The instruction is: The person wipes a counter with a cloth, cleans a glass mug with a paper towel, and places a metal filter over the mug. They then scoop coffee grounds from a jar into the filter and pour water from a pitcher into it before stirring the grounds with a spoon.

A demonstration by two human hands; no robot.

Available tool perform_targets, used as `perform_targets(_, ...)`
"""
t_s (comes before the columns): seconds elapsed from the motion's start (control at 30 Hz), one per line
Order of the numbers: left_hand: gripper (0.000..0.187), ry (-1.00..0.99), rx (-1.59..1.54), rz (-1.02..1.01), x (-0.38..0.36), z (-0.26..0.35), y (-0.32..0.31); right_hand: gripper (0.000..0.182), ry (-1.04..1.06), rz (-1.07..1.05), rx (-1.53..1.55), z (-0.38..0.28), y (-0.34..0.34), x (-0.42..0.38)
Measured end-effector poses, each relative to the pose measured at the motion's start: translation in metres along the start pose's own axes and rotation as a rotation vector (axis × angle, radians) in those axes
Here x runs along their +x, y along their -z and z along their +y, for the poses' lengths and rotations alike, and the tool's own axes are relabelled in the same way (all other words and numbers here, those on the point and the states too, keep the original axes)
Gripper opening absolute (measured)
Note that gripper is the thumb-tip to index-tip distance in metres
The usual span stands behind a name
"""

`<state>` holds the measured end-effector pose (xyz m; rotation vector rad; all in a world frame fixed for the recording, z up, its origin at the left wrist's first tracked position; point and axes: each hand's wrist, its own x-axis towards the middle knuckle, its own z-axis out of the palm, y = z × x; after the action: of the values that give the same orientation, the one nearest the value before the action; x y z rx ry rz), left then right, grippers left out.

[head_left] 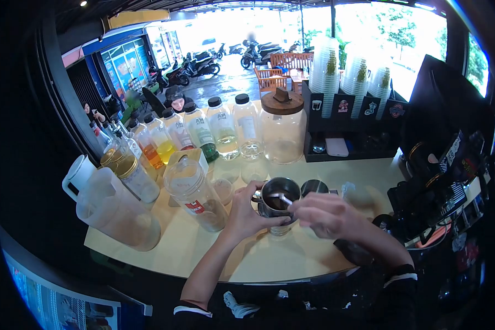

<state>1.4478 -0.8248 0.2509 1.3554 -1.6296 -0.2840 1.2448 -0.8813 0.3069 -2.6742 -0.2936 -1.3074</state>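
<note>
The left hand [246, 215] reaches in from the near left, its grip curved partway open around the metal cup [280, 187], thumb along the near side and fingers at the left. The right hand [325, 213] comes from the near right, knuckles up, its grip closed on a spoon [284, 198] that dips into the cup. The cup is near the middle of the tabletop [176, 257], right of the clear shaker [195, 195]. The right fingertips are blurred, the spoon's lower end is hidden, and the cup's dark contents are hard to make out.
</note>
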Motion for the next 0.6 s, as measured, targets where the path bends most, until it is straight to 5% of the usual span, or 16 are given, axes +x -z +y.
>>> perform_targets(0.6,0.071,-0.02,-0.015,0.011,0.0,-0.001,-0.001,0.019,-0.032,-0.075,-0.054,0.0,0.011,-0.002)
